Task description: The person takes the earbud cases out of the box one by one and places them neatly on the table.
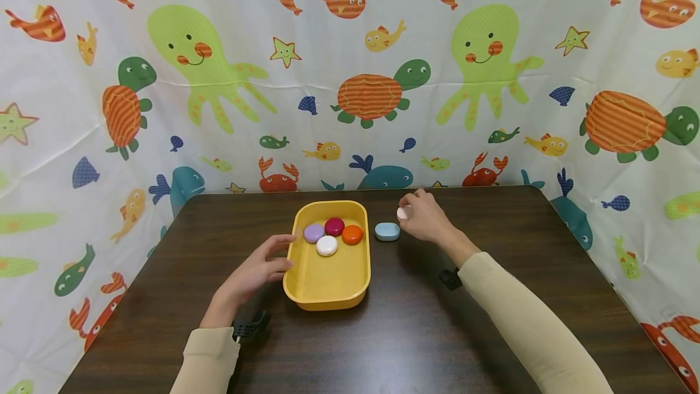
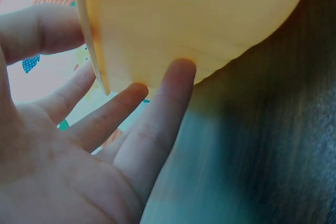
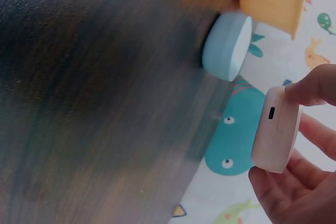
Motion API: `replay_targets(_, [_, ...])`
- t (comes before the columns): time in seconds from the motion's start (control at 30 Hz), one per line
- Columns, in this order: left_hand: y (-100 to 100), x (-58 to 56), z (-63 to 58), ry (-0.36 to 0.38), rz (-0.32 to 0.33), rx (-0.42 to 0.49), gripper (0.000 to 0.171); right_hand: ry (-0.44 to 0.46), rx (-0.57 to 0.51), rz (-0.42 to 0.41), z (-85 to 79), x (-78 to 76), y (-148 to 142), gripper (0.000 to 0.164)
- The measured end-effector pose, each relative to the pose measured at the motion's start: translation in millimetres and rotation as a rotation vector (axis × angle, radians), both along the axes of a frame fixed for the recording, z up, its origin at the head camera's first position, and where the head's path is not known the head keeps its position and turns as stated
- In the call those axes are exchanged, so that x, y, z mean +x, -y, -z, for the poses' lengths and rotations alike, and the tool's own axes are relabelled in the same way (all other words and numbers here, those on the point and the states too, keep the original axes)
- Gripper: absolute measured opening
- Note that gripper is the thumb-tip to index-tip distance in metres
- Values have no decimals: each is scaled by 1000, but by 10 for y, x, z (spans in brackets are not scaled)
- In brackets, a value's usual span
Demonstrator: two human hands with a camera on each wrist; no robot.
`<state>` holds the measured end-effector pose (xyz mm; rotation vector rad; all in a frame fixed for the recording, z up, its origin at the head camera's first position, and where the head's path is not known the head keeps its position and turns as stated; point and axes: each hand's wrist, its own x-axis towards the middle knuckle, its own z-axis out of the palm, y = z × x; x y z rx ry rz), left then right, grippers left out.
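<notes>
My right hand pinches a pale pink earbud case over the table's back part. A small port slot shows on the case's side in the right wrist view. A light blue earbud case stands on the table between that hand and a yellow tray. Inside the tray sit a lilac case, a magenta case, an orange case and a white case. My left hand touches the tray's left side, its fingers spread along the outer wall and rim.
The dark wooden table carries the tray near its middle. Behind it and at both sides hangs a white curtain printed with sea animals, meeting the table's back edge.
</notes>
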<state>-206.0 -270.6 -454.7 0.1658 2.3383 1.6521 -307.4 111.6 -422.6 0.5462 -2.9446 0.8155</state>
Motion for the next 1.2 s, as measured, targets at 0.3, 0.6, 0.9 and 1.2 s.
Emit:
replay_targets(0.3, [8, 1, 7, -3, 2, 5, 60, 11, 10, 2, 99, -26, -33, 39])
replay_targets(0.6, [13, -4, 11, -4, -2, -3, 60, 65, 37, 12, 192, -36, -36, 42])
replay_targets(0.9, [8, 3, 8, 2, -1, -3, 60, 100, 49, 17, 268, -31, -39, 39])
replay_targets(1.2, [7, 13, 6, -4, 1, 2, 61, 79, 68, 5, 335, -45, -69, 40])
